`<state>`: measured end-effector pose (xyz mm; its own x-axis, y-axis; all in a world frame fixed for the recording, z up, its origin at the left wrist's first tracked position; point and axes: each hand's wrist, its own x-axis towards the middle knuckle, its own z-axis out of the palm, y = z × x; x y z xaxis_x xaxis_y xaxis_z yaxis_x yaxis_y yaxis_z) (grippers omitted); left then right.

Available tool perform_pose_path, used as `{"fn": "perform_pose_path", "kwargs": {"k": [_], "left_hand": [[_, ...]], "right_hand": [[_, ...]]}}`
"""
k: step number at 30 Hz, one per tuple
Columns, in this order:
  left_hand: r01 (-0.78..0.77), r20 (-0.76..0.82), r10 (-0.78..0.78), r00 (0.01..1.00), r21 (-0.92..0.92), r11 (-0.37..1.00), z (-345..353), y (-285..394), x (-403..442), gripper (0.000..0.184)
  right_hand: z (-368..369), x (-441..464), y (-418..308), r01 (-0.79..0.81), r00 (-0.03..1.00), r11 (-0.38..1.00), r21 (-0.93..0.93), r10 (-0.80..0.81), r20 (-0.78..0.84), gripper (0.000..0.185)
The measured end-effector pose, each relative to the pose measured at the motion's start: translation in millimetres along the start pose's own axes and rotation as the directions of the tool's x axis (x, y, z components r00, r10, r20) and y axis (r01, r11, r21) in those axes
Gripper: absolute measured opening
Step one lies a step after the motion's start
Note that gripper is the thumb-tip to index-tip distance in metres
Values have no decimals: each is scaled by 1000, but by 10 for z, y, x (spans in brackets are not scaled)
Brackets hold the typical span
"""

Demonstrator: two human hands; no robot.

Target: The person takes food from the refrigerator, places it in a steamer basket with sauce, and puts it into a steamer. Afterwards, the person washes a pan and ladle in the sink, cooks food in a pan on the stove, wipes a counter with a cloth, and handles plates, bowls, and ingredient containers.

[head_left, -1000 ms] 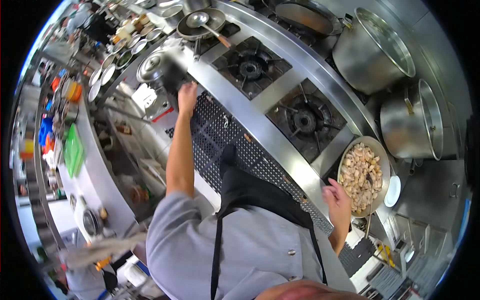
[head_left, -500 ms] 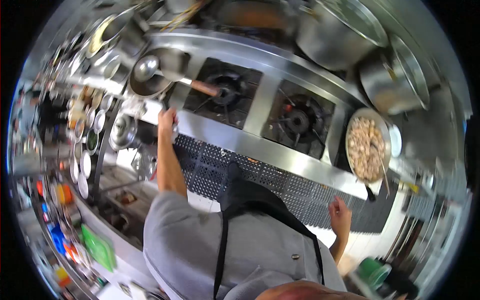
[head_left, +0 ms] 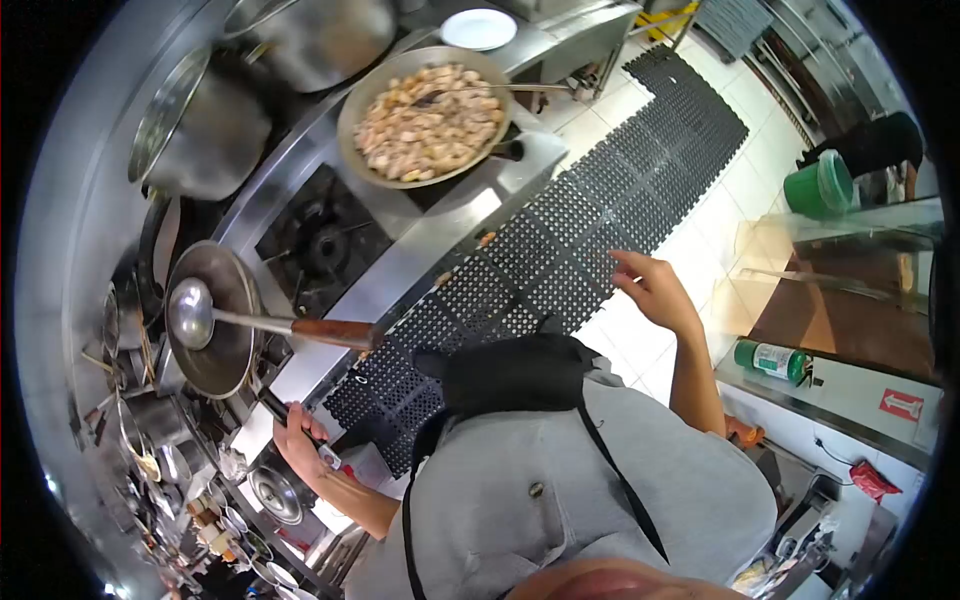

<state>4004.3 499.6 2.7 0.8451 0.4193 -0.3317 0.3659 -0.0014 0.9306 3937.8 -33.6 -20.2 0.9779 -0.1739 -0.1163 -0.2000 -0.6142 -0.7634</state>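
My left hand [head_left: 300, 440] is closed around the black handle of a dark frying pan [head_left: 222, 345]. A ladle [head_left: 192, 316] lies in this pan, its round steel bowl inside and its wooden handle sticking out over the rim toward me. My right hand [head_left: 655, 288] hangs in the air above the floor mat, holding nothing, with the fingers loosely bent and apart. A large pan of cut meat pieces [head_left: 430, 125] stands on the stove, with a long-handled metal utensil [head_left: 500, 87] resting in it.
Large steel pots [head_left: 205, 135] line the back of the stove. A burner [head_left: 325, 245] lies between the two pans. A white plate [head_left: 478, 30] is beyond the meat. Black perforated matting [head_left: 560, 235] covers the floor. On the right are a green bucket [head_left: 818, 188] and a green cylinder [head_left: 772, 361].
My view and body have turned toward the right along the stove. My left hand keeps hold of the frying pan with the ladle in it. My right hand's fingers have loosened.
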Motion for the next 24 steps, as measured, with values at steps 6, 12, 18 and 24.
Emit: {"fn": "perform_pose_path", "kwargs": {"k": [6,12,18,24], "left_hand": [[-28,318,28,948,-5,1000,1743,550,-570,18],[-25,615,0,788,32,999,3835,973,-713,19],[42,832,-104,545,96,994,6293,1354,-775,20],[-25,922,-139,363,159,987,8828,1588,-784,21]], "right_hand": [[-1233,-220,1026,-141,967,989,47,148,-207,31],[-2653,313,2058,-95,914,991,90,122,-388,32],[-3983,767,3489,-263,811,964,38,242,-533,32],[-4502,758,4645,-453,559,742,494,668,-491,34]]}}
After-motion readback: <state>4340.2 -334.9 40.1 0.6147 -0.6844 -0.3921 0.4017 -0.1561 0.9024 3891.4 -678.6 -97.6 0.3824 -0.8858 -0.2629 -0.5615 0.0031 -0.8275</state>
